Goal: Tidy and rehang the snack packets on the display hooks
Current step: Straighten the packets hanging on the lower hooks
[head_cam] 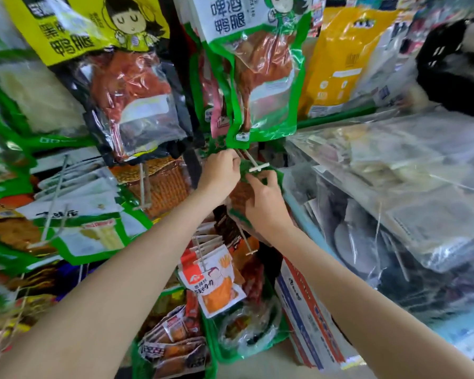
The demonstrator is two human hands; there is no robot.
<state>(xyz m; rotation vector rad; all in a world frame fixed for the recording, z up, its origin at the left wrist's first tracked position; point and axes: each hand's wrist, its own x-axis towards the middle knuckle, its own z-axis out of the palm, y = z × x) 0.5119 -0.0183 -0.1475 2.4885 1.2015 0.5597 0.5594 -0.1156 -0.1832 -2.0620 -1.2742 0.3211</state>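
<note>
Both of my hands meet at a white display hook (257,166) in the middle of the rack. My left hand (220,170) grips the top of a green-edged snack packet (248,169) at the rear part of the hook. My right hand (266,199) pinches the same packet just below the hook's T-shaped tip. The packet's reddish-brown lower half (238,194) shows between my hands; the rest is hidden by them. Directly above hangs a green duck-leg packet (260,77).
A yellow-and-black duck-leg packet (126,86) hangs at the upper left, green packets (74,225) lie at the left. Below my hands hang small orange-and-white packets (216,280) on more hooks. Clear bags (408,187) pile up on the right; a carton (309,315) stands at lower right.
</note>
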